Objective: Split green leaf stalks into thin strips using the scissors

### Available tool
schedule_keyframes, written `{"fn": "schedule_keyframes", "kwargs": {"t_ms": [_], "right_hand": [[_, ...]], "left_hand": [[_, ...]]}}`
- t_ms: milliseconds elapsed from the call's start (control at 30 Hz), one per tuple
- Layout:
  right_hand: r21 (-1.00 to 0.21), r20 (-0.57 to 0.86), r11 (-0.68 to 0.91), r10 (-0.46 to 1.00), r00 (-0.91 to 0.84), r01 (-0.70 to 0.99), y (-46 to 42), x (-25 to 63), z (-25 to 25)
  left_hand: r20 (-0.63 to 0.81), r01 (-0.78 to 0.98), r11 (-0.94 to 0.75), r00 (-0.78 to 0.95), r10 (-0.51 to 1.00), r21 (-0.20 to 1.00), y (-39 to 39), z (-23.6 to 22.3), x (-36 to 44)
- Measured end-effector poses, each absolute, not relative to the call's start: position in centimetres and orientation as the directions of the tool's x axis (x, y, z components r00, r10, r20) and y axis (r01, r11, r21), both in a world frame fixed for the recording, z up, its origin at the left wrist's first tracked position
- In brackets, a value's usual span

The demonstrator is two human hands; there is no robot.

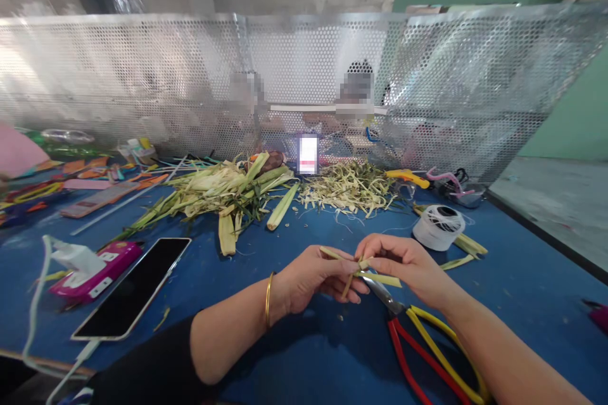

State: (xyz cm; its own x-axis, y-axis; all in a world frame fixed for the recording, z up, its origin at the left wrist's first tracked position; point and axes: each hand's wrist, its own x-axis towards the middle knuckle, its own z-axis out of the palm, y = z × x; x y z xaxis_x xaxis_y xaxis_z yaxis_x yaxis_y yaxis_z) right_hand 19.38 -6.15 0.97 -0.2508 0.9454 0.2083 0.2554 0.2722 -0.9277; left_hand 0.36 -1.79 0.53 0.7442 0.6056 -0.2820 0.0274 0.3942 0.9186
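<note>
Both of my hands meet above the blue table, pinching thin pale-green leaf strips point(386, 279) that cross one another at the fingertips. My left hand point(316, 275), with a gold bangle at its wrist, grips the strips between thumb and fingers. From the right, my right hand point(403, 262) pinches the crossing point; its fingertips partly hide how the strips are joined. Just below lie scissors point(396, 310) with one red and one yellow handle, their blade tips hidden behind my hands. A spool of white thread point(437, 228) stands beyond my right hand.
A heap of leaf stalks point(213, 190) and a pile of cut strips point(354, 186) lie at the back before a perforated metal screen point(166, 76). To the left are a phone point(135, 291) on a cable and a magenta power strip point(102, 271). Yellow-handled cutters point(408, 177) lie back right.
</note>
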Motion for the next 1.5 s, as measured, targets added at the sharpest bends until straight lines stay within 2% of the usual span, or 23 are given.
{"fn": "schedule_keyframes", "kwargs": {"t_ms": [100, 167, 267, 333, 400, 500, 600, 667, 800, 1200, 1500], "right_hand": [[-0.920, 0.238, 0.275, 0.958, -0.159, 0.279, -5.8, 19.5, 0.6], [-0.916, 0.303, 0.293, 0.953, -0.008, 0.274, -5.6, 19.9, 0.3], [-0.883, 0.451, 0.383, 0.854, 0.261, 0.273, -5.6, 20.2, 0.2], [-0.822, 0.554, 0.443, 0.766, 0.326, 0.357, -5.9, 20.0, 0.3], [-0.747, 0.626, 0.459, 0.729, 0.277, 0.482, -6.4, 19.1, 0.4], [-0.667, 0.645, 0.455, 0.749, 0.150, 0.590, -6.9, 17.4, 0.1], [-0.653, 0.603, 0.423, 0.792, 0.094, 0.628, -6.9, 16.4, -0.8], [-0.654, 0.585, 0.382, 0.803, 0.116, 0.653, -6.7, 16.3, -1.4], [-0.666, 0.591, 0.352, 0.787, 0.176, 0.658, -6.2, 16.6, -2.0], [-0.772, 0.555, 0.352, 0.780, 0.291, 0.529, -6.2, 16.1, -2.0], [-0.690, 0.617, 0.366, 0.749, 0.241, 0.625, -6.4, 16.2, -2.1]], "left_hand": [[-0.269, 0.016, 0.354, 0.683, 0.679, 0.935, -1.7, 0.3, 0.6], [-0.256, -0.011, 0.334, 0.621, 0.741, 0.942, -1.6, 0.1, 0.7], [-0.241, -0.060, 0.323, 0.541, 0.806, 0.944, -1.4, -0.2, 1.0], [-0.242, -0.080, 0.324, 0.505, 0.829, 0.943, -1.4, -0.3, 1.1], [-0.240, -0.103, 0.324, 0.473, 0.848, 0.940, -1.3, -0.4, 1.4], [-0.226, -0.162, 0.326, 0.445, 0.867, 0.931, -1.5, -0.6, 1.7], [-0.208, -0.209, 0.336, 0.467, 0.860, 0.918, -1.8, -0.6, 1.8], [-0.192, -0.236, 0.344, 0.495, 0.847, 0.909, -2.0, -0.6, 1.9], [-0.164, -0.268, 0.341, 0.517, 0.840, 0.901, -2.3, -0.7, 2.0], [-0.125, -0.303, 0.313, 0.508, 0.852, 0.900, -3.0, -0.9, 2.3], [-0.145, -0.296, 0.313, 0.476, 0.868, 0.902, -3.0, -1.0, 2.5]]}}
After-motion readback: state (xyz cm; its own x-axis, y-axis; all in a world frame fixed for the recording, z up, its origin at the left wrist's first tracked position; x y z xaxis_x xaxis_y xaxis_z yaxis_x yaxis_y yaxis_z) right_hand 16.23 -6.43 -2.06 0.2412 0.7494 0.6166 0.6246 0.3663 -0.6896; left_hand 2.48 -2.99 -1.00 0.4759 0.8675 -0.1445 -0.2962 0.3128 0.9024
